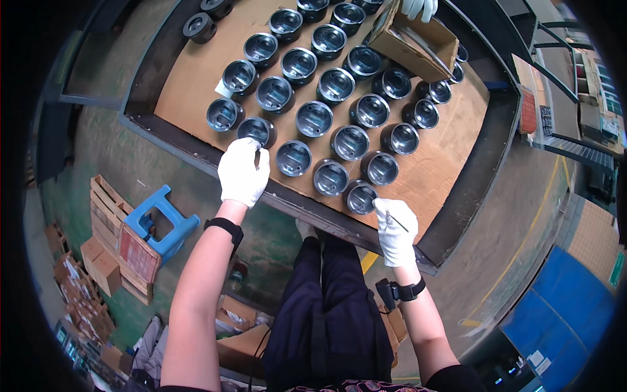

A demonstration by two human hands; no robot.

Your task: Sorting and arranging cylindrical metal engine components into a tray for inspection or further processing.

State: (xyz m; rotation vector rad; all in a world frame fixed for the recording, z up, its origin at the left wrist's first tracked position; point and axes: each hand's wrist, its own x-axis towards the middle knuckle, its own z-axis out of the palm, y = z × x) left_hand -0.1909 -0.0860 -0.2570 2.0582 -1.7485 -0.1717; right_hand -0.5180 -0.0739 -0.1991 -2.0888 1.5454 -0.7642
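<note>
My left hand [243, 175], in a white glove, reaches the near rim of a dark metal piston [256, 132]. Its thumb and fingers are pinched together there; whatever lies between them is too small to make out. In my right hand [396, 232], also gloved in white, is a thin dark rod [398, 221] that slants across the palm. The fingertips of that hand are at the edge of the nearest piston [361, 197]. Several more pistons [314, 119] stand in slanting rows, hollow side up, on a cardboard sheet [431, 171].
A raised dark metal rim [313, 217] borders the worktable. At the far side another person's gloved hand [420, 8] is at an open cardboard box [415, 49] among the pistons. Two pistons [199, 28] sit apart at far left. A blue stool [162, 221] stands by wooden pallets.
</note>
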